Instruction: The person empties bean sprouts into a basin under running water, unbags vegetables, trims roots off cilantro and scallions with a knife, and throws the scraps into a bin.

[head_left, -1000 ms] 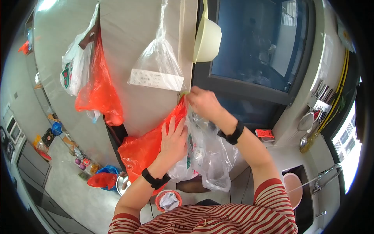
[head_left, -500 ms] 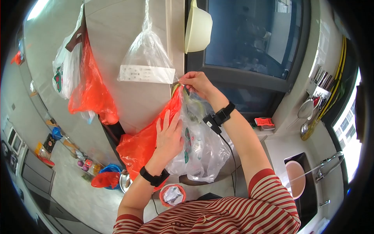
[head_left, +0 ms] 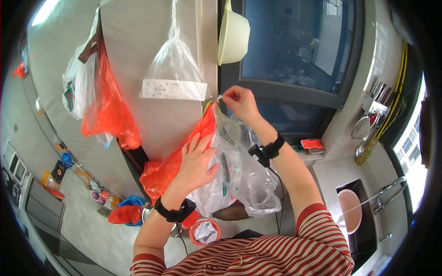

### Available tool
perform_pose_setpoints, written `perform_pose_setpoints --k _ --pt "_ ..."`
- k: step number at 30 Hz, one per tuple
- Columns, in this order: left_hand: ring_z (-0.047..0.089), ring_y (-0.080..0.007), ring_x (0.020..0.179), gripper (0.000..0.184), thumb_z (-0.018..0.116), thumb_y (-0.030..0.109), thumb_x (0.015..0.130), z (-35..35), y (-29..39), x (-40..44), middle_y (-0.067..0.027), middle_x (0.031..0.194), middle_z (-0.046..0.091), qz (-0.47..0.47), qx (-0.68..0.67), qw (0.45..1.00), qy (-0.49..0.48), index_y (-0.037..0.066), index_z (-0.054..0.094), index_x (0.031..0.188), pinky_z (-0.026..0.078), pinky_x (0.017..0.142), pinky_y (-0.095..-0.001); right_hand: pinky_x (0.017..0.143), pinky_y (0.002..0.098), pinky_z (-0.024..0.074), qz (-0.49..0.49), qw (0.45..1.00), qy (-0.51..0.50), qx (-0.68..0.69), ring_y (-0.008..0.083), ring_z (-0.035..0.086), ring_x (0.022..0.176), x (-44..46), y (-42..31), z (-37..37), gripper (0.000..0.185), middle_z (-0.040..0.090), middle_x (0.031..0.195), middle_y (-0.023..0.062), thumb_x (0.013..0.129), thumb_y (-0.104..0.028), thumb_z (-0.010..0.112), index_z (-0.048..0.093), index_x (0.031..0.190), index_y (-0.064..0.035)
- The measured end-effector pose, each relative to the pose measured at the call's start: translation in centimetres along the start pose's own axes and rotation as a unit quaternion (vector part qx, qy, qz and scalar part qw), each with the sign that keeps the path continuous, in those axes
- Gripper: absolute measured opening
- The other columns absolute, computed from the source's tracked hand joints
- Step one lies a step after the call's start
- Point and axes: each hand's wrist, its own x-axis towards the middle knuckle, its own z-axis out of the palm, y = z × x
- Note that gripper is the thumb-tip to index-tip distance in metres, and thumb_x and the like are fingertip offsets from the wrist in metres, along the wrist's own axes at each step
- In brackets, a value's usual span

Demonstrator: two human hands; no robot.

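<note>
My left hand (head_left: pixel 197 163) rests against a red plastic bag (head_left: pixel 159 172), its fingers stretched out and spread. Close to the corner of the grey wall panel, my right hand (head_left: pixel 241 105) is closed in a pinch. A small white bit of plastic (head_left: pixel 219 97) shows at its fingertips; whether it belongs to a bag's handle I cannot tell. Beneath that hand hangs a clear and white plastic bag (head_left: pixel 251 184) with green print, side by side with the red one. Their gathered tops meet near the panel's edge.
A clear bag (head_left: pixel 177 62) with a white label hangs above, left of a cream basin (head_left: pixel 234 37). More bags (head_left: pixel 110 110) hang farther left. Below stands a small bin (head_left: pixel 206 232). At right, water runs into a pink basin (head_left: pixel 350 211) in the sink.
My right hand has moved slightly right, away from the bags' gathered tops, with the white bit at its fingertips. My left hand's fingers have spread, and the clear bag has swung a little right.
</note>
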Motion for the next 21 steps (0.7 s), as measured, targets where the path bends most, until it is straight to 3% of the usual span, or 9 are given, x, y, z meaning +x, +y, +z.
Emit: perform_pose_setpoints --k 2,7,10,13,15,16,18,20,21 --pt "0.026 -0.0384 0.129 0.035 0.066 0.018 0.07 0.3 -0.2 0.1 -0.013 0.134 0.038 0.0 0.004 1.0 0.002 0.006 0.06 0.103 0.023 0.101 -0.0519 0.055 0.0259 0.0462 -0.072 0.997 -0.024 -0.027 0.0101 0.057 0.058 1.0 -0.9 -0.3 0.007 0.062 0.065 0.0062 0.074 -0.006 0.065 0.064 0.078 0.0" --pt "0.027 -0.0389 0.128 0.034 0.066 0.018 0.071 0.3 -0.1 0.3 -0.013 0.134 0.039 -0.005 0.011 1.0 0.003 0.006 0.06 0.101 0.024 0.1 -0.0517 0.058 0.0269 0.0468 0.007 0.996 -0.082 -0.044 0.0128 0.056 0.059 1.4 -1.5 -0.2 0.011 0.063 0.067 0.0071 0.073 -0.007 0.065 0.065 0.082 -0.0001" --pt "0.034 -0.0363 0.123 0.031 0.066 0.018 0.071 -0.3 -0.1 0.6 -0.0127 0.128 0.045 0.013 0.035 0.999 0.023 0.006 0.061 0.099 0.028 0.097 -0.0492 0.059 0.0272 0.0467 0.014 0.995 -0.074 0.059 0.0127 0.056 0.061 1.5 -1.9 0.0 0.011 0.063 0.067 0.0063 0.074 -0.006 0.065 0.066 0.082 -0.0006" --pt "0.043 -0.0322 0.114 0.024 0.066 0.018 0.072 -0.9 0.0 1.3 -0.0108 0.117 0.052 0.025 0.013 0.998 0.058 0.005 0.062 0.092 0.032 0.092 -0.046 0.059 0.026 0.0468 -0.071 0.995 -0.056 -0.044 0.0128 0.058 0.061 0.8 -3.1 -0.1 0.008 0.064 0.07 0.0063 0.076 -0.006 0.064 0.066 0.081 0.0005" --pt "0.047 -0.0286 0.106 0.019 0.066 0.017 0.071 -1.1 -0.2 1.5 -0.0085 0.107 0.056 0.03 0.011 0.996 0.088 0.004 0.062 0.085 0.034 0.087 -0.043 0.061 0.0302 0.0477 -0.113 0.971 -0.06 -0.203 0.0204 0.061 0.062 -0.3 -4.3 -1.0 0.011 0.065 0.072 0.0106 0.072 -0.009 0.065 0.066 0.08 -0.0014" --pt "0.047 -0.0286 0.106 0.019 0.066 0.017 0.071 -1.3 -0.2 1.5 -0.0085 0.107 0.056 0.03 0.011 0.995 0.091 0.004 0.062 0.085 0.034 0.087 -0.043 0.061 0.0302 0.0477 -0.116 0.97 -0.061 -0.204 0.0204 0.061 0.062 -0.7 -3.9 -1.6 0.011 0.065 0.072 0.0106 0.072 -0.009 0.065 0.066 0.08 -0.0014" --pt "0.047 -0.0283 0.105 0.017 0.068 0.016 0.069 -1.2 -0.2 1.3 -0.0075 0.104 0.056 0.009 0.026 0.997 0.076 0.004 0.061 0.08 0.035 0.086 -0.0424 0.067 0.0391 0.0486 -0.031 0.957 -0.101 -0.27 0.0322 0.062 0.073 -1.1 -2.7 -2.6 0.014 0.064 0.075 0.0148 0.071 -0.017 0.062 0.066 0.075 -0.0043" --pt "0.047 -0.0285 0.106 0.017 0.068 0.014 0.069 -0.7 -0.1 1.7 -0.0077 0.105 0.055 0.031 0.026 0.993 0.113 0.005 0.06 0.08 0.035 0.086 -0.0423 0.065 0.0359 0.0487 -0.029 0.96 -0.098 -0.262 0.0304 0.063 0.073 -1.1 -1.8 -2.4 0.011 0.065 0.074 0.0135 0.072 -0.013 0.061 0.065 0.076 -0.0035" --pt "0.047 -0.0288 0.106 0.018 0.068 0.013 0.068 -0.6 0.2 2.1 -0.0078 0.105 0.055 0.054 0.028 0.987 0.152 0.005 0.06 0.081 0.035 0.087 -0.0422 0.062 0.0342 0.048 -0.044 0.98 -0.001 -0.194 0.029 0.062 0.07 -0.9 -1.7 -2.0 0.009 0.064 0.074 0.013 0.072 -0.01 0.061 0.064 0.077 -0.0034"
